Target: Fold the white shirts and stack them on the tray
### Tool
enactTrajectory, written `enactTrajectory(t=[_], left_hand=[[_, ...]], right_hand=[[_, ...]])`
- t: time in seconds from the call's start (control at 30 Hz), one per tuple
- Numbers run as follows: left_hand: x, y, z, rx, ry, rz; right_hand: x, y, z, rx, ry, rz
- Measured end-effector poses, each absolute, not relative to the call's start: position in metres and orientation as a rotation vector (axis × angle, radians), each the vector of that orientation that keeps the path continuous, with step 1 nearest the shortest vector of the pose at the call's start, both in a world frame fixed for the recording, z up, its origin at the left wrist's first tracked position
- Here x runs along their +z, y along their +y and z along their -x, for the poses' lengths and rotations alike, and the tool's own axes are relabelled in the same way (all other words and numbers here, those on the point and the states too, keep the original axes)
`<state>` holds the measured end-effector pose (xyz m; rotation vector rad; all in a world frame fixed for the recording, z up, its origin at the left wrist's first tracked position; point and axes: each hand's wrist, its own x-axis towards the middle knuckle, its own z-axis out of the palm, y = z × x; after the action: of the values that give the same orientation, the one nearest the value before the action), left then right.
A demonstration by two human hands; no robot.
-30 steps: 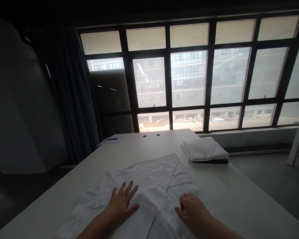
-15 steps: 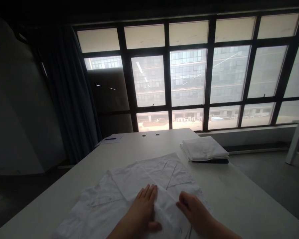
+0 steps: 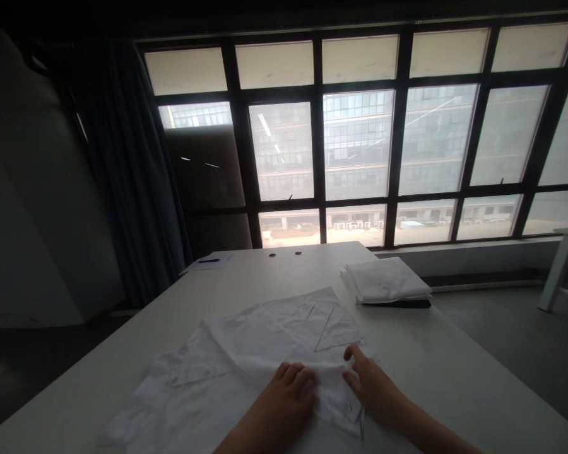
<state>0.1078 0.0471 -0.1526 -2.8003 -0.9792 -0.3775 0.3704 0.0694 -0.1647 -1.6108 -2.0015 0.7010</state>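
Note:
A white shirt [image 3: 265, 340], creased and partly folded, lies spread over the near part of the table. Small round fasteners show at its left side and near my right hand. My left hand [image 3: 291, 397] rests on the middle of it, fingers curled down into a raised fold; the fingertips are partly hidden. At the right side of the cloth is my right hand [image 3: 373, 384], its thumb and index finger apart beside the end of that fold. The other fingers of this hand are hidden behind it.
The shirt lies on a white table [image 3: 265, 277]. A stack of folded white cloth [image 3: 388, 279] with a dark layer underneath sits at the right edge. Paper [image 3: 218, 263] with a pen [image 3: 209, 260] lies far left. Windows stand beyond, and another white table [image 3: 561, 265] is at right.
My left hand has moved right across the shirt and gone from spread to curled fingers. A fold now rises between the hands. My right hand's thumb and index finger have parted.

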Motion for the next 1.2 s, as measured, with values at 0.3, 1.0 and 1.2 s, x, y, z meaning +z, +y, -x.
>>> enactTrajectory(t=[0.3, 1.0, 1.2], left_hand=[[-0.128, 0.033, -0.111, -0.267, -0.952, 3.075], [-0.152, 0.046, -0.093, -0.206, -1.384, 3.065], [-0.166, 0.066, -0.043, -0.138, -1.647, 2.814]], right_hand=[[-0.143, 0.07, -0.394, 0.811, -2.265, 1.493], [-0.162, 0.037, -0.344, 0.512, -2.669, 1.025], [-0.158, 0.035, -0.353, 0.576, -2.696, 1.041]])
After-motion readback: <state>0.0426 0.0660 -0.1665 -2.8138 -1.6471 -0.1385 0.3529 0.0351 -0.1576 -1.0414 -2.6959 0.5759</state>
